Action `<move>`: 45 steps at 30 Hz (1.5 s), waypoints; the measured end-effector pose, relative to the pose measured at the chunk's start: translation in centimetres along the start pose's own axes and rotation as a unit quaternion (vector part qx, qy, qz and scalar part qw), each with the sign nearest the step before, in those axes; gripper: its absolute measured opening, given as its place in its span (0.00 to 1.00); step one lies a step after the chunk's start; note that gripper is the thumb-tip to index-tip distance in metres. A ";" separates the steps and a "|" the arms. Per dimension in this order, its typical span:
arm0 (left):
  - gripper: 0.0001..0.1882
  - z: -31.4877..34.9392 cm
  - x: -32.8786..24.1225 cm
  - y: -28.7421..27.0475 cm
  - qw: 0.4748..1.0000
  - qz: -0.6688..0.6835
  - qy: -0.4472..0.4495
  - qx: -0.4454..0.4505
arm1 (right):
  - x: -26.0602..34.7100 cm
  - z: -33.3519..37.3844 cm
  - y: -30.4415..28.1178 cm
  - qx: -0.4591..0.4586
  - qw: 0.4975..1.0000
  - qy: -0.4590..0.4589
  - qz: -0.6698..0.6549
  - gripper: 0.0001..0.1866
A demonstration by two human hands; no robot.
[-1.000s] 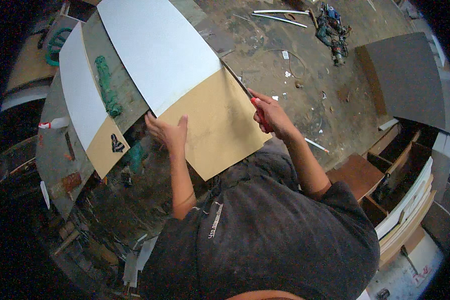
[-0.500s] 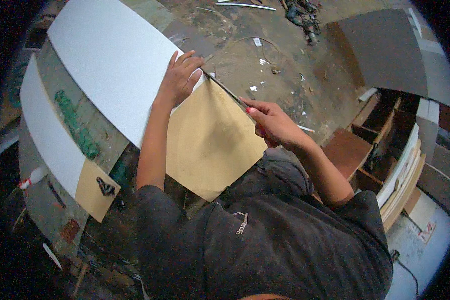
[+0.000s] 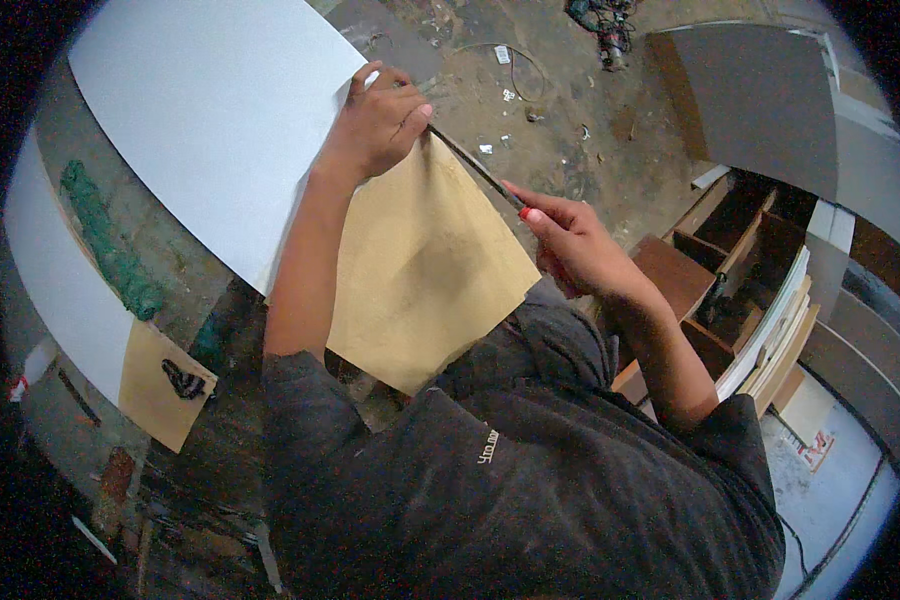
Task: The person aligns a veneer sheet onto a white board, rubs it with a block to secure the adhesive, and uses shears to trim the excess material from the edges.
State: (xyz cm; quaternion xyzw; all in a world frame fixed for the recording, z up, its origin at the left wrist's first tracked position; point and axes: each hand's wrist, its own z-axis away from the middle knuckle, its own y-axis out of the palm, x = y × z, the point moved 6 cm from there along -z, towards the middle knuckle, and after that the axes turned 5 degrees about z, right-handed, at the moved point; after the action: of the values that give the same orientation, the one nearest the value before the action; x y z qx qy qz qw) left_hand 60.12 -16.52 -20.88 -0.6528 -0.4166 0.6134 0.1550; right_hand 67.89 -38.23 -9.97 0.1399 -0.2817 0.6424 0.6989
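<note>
My right hand point(image 3: 575, 240) is closed round the near end of a long, thin dark file point(image 3: 475, 168), with a bit of red showing by the thumb. The file slants along the far right edge of a tan board section point(image 3: 420, 260). Its far end runs up to my left hand point(image 3: 378, 125), whose fingers curl over the edge there, the thumb by the file's tip. Under that hand the tan section meets a wide white panel point(image 3: 210, 120) reaching away to the upper left. The left fingertips' undersides are hidden.
At left lies another white panel point(image 3: 60, 260) with a tan end point(image 3: 165, 390) bearing a black mark. Green crumpled material point(image 3: 110, 245) sits between the panels. To the right stand an open wooden cabinet point(image 3: 730, 260), stacked boards point(image 3: 770, 350) and a grey panel point(image 3: 755, 110). Scraps litter the floor.
My left hand has gone from fingers spread on the panel to curled at its edge by the file's far end. The view has shifted slightly; the right hand keeps its grip.
</note>
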 end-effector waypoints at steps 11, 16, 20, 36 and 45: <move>0.20 0.3 -0.1 0.3 0.999 0.005 0.012 -0.035 | 0.1 -0.4 0.3 -0.014 1.000 0.020 0.004 0.25; 0.22 0.6 0.6 0.9 0.997 -0.070 -0.010 0.001 | 0.0 -1.1 0.3 -0.002 1.000 0.011 -0.001 0.25; 0.23 0.4 0.3 1.2 0.998 -0.058 -0.016 0.030 | -0.9 -1.9 0.5 0.008 0.999 0.033 -0.031 0.25; 0.24 0.0 -0.1 1.6 0.994 -0.033 -0.027 0.096 | -0.8 -4.5 2.5 0.012 0.997 0.029 -0.072 0.25; 0.23 0.7 -0.5 0.5 0.999 -0.027 0.022 0.007 | -0.5 -2.6 1.0 0.016 0.999 0.028 -0.043 0.23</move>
State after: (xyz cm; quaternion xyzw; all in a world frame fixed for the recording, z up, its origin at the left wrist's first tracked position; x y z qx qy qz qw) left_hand 59.73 -17.37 -21.07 -0.6537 -0.4265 0.5972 0.1849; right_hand 67.49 -37.03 -12.48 0.1448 -0.2456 0.6196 0.7313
